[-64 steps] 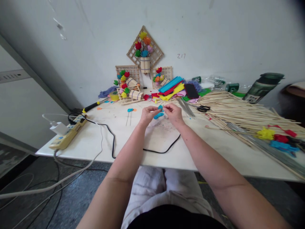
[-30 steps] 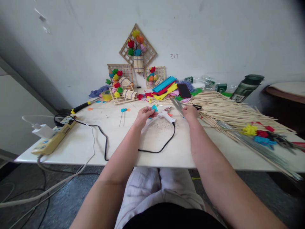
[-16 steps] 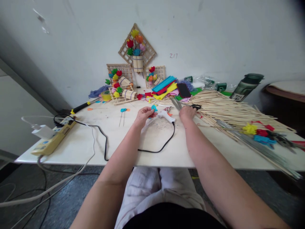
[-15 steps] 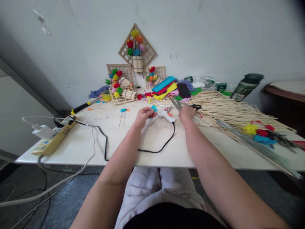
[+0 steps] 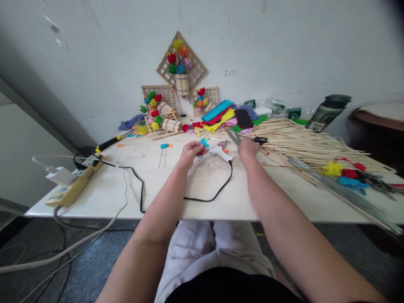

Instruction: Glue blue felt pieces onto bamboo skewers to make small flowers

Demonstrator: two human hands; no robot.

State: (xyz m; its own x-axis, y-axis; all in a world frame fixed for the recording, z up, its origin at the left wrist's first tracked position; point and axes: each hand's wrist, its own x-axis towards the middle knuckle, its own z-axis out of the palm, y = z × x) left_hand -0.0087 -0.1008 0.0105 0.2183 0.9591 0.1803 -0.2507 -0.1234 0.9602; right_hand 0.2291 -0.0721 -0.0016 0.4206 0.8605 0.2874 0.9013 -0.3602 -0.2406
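Note:
My left hand is closed in a pinch on a small blue felt piece over the white table. A white glue gun lies between my hands, its black cord trailing toward me. My right hand rests knuckles-up at the near end of a bundle of thin grey wires, right beside black scissors. Its fingers curl down and are hidden from me, so whether they grip a wire does not show.
A big heap of bamboo skewers covers the right side, with felt scraps on it. Stacked felt sheets, a dark phone and stick-frame flower crafts line the wall. A power strip sits left.
My right hand left the blue piece, reached right to the wire bundle by the scissors and drew back slightly. The glue gun now lies uncovered. My left hand kept its pinch.

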